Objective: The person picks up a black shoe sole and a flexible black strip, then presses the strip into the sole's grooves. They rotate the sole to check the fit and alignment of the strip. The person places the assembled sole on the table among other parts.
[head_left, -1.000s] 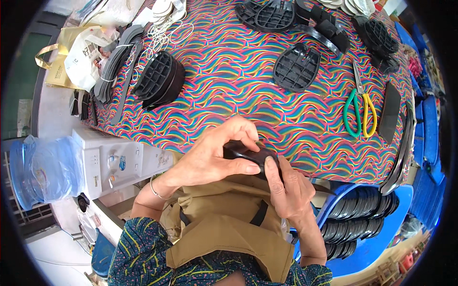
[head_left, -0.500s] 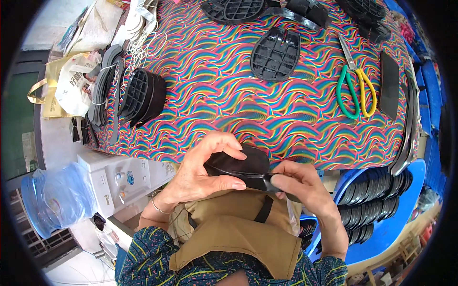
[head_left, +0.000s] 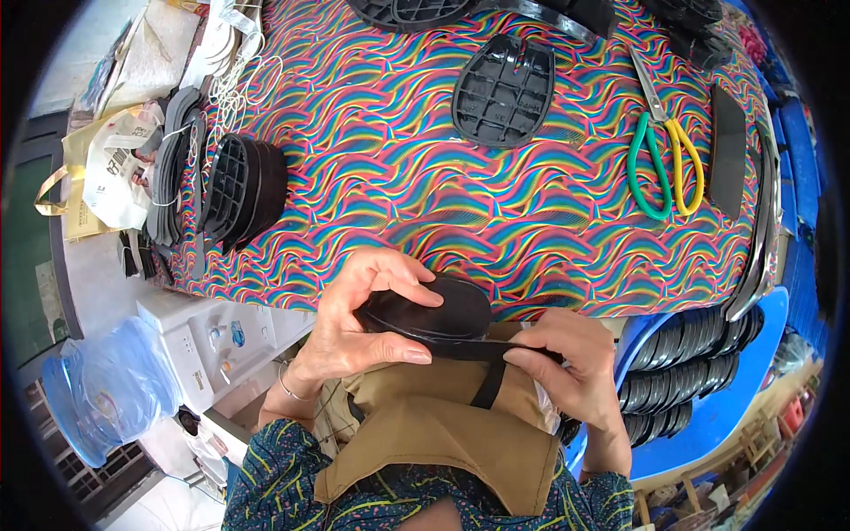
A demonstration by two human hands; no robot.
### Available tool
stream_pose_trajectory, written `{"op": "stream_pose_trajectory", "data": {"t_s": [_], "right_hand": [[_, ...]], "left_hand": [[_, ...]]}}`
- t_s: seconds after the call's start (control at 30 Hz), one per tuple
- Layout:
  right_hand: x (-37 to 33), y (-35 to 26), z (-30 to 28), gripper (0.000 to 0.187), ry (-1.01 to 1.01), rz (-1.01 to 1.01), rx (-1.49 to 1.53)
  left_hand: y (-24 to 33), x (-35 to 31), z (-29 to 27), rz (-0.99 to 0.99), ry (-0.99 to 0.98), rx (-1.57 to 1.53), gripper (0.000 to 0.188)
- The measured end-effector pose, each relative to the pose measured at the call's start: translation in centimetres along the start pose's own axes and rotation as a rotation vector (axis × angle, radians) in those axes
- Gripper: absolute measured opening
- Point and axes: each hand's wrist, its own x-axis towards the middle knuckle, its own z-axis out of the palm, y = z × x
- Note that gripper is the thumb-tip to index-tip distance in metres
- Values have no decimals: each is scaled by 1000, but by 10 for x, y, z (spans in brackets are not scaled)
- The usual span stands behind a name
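Observation:
My left hand [head_left: 354, 314] grips a black rounded heel-shaped piece [head_left: 456, 307] just off the table's near edge, thumb below and fingers over its top. The smooth dark face of the piece points up. Along its near side runs a narrow black strip [head_left: 474, 350], which stretches to the right. My right hand [head_left: 567, 363] pinches the free end of this strip between thumb and fingers, a little apart from the piece. The underside of the piece is hidden.
A single black gridded heel piece [head_left: 505, 93] lies on the patterned tablecloth [head_left: 390, 177]. Scissors [head_left: 660, 142] with green and yellow handles rest at right, beside a dark flat block [head_left: 728, 150]. Stacked heel pieces [head_left: 243, 190] stand at left. A blue tub [head_left: 761, 380] holds rows of black pieces.
My right hand has moved right, away from the piece, and more of the black strip now shows pulled straight. My left hand and the piece have shifted slightly left.

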Motion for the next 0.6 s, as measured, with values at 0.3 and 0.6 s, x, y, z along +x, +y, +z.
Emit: {"op": "stream_pose_trajectory", "data": {"t_s": [0.3, 0.6], "right_hand": [[8, 13, 2, 10, -35, 303, 200], [19, 16, 4, 11, -65, 339, 250]], "left_hand": [[-6, 9, -9, 21, -91, -55, 76], [-2, 16, -5, 36, -60, -61, 70]]}}
